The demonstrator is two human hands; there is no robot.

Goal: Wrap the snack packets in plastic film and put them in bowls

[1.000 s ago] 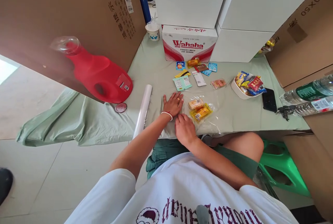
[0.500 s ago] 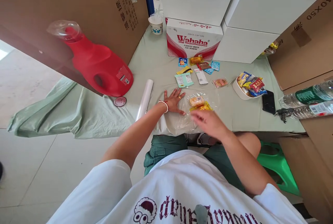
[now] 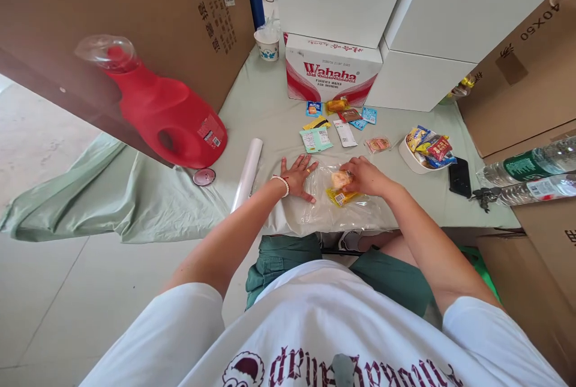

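My left hand lies flat with fingers spread, pressing the left side of a clear plastic sheet onto the cloth. Curled over the right side of a pale orange wrapped snack, my right hand grips it with fingertips and thumb. Just below it, a yellow snack packet rests on the sheet, partly under my right hand. To the left of my left hand lies a white roll of plastic film.
Several snack packets lie before a Wahaba-style white and red carton. At right are a snack-filled white bowl, a phone and plastic bottles. A red jug and paper cup stand left.
My right hand has moved up and forward from the sheet's near side onto the pale orange snack and closed on it. My left hand keeps its place, fingers spread.
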